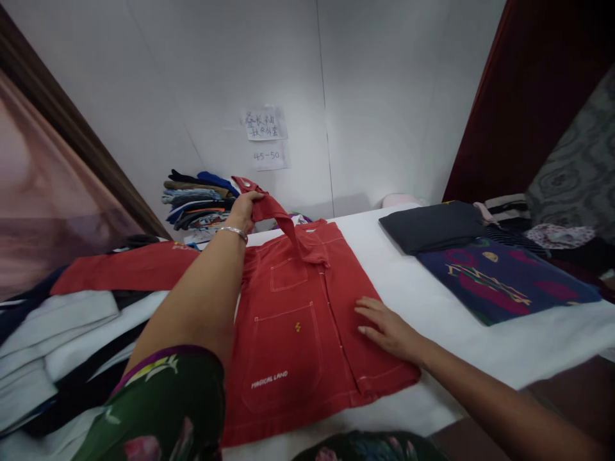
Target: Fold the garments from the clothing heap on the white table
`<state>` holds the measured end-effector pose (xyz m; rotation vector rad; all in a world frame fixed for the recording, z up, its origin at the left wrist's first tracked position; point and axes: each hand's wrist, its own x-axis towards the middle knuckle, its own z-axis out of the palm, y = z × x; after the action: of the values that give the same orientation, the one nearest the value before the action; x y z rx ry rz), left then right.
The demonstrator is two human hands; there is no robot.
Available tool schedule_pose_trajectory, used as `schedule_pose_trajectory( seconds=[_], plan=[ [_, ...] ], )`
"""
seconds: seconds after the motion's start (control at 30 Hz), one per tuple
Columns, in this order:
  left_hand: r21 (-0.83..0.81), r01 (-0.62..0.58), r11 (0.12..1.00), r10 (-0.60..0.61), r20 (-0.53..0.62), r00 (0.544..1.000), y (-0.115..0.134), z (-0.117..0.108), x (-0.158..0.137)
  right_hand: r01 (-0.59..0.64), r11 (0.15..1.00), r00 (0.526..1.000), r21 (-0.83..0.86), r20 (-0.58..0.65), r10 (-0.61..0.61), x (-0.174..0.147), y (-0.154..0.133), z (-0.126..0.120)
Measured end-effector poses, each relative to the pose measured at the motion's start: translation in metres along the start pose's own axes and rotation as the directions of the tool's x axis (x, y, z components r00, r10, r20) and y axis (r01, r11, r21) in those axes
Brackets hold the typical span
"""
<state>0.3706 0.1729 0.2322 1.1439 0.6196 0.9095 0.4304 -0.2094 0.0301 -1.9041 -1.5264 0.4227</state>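
Note:
A red jacket (pixel 288 346) lies spread on the white-covered table, with pale stitched pockets and "MAGICAL LAND" lettering near its lower hem. My left hand (pixel 244 211) is closed on a sleeve of the jacket near its buttoned cuff and holds it raised above the collar area. The lifted sleeve runs down from my fingers across the upper front. My right hand (pixel 384 326) rests on the jacket's right side, fingers apart and fairly flat, beside the front opening. Another part of red cloth (pixel 129 266) stretches left beyond my left forearm; whether it joins the jacket is hidden.
Folded clothes stand in a stack (pixel 199 202) against the wall. White and dark garments (pixel 72 326) are heaped at left. At right lie a dark folded garment (pixel 427 227), a patterned navy garment (pixel 514 278) and more clothes. Paper notes (pixel 266 125) hang on the wall.

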Motion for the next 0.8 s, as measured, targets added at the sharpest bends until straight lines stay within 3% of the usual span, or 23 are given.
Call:
schedule_pose_trajectory(
  seconds=[0.1,0.17,0.27,0.33,0.37,0.4,0.43,0.5,0.53,0.63,0.8],
  plan=[
    [0.18,-0.068,0.981,0.052,0.091,0.994,0.005,0.015,-0.007,-0.065,0.985,0.994,-0.162,0.077,0.079,0.004,0.023,0.017],
    [0.282,-0.108,0.953,0.059,0.175,0.983,0.007,0.032,-0.017,-0.074,0.986,0.992,-0.147,0.094,0.088,0.004,0.035,0.027],
    [0.328,-0.056,0.943,-0.045,0.291,0.956,-0.008,0.059,-0.048,-0.074,0.995,0.997,0.065,-0.003,0.075,0.005,0.044,0.029],
    [0.368,-0.018,0.93,-0.133,0.382,0.915,-0.037,0.07,-0.086,-0.119,0.943,0.977,0.311,-0.132,0.166,0.007,0.045,0.022],
    [0.43,-0.081,0.899,-0.137,0.452,0.881,-0.058,0.072,-0.109,-0.141,0.883,0.953,0.447,-0.18,0.244,0.008,0.045,0.017],
    [0.522,-0.242,0.818,-0.121,0.568,0.814,-0.081,0.072,-0.134,-0.16,0.803,0.927,0.574,-0.193,0.322,0.01,0.045,0.012],
    [0.583,-0.453,0.675,-0.12,0.692,0.712,-0.106,0.069,-0.159,-0.177,0.711,0.907,0.68,-0.169,0.387,0.01,0.045,0.008],
    [0.609,-0.569,0.552,-0.193,0.757,0.624,-0.154,0.059,-0.204,-0.224,0.539,0.893,0.812,-0.05,0.447,0.01,0.044,0.003],
    [0.609,-0.708,0.358,-0.289,0.793,0.537,-0.173,0.053,-0.222,-0.251,0.479,0.893,0.841,0.011,0.449,0.01,0.044,0.002],
    [0.611,-0.764,0.208,-0.361,0.774,0.52,-0.206,0.037,-0.252,-0.278,0.386,0.892,0.879,0.088,0.443,0.008,0.043,0.004],
    [0.638,-0.768,0.057,-0.329,0.739,0.589,-0.201,0.033,-0.264,-0.186,0.306,0.89,0.934,0.029,0.454,0.013,0.039,0.007]
  ],
)
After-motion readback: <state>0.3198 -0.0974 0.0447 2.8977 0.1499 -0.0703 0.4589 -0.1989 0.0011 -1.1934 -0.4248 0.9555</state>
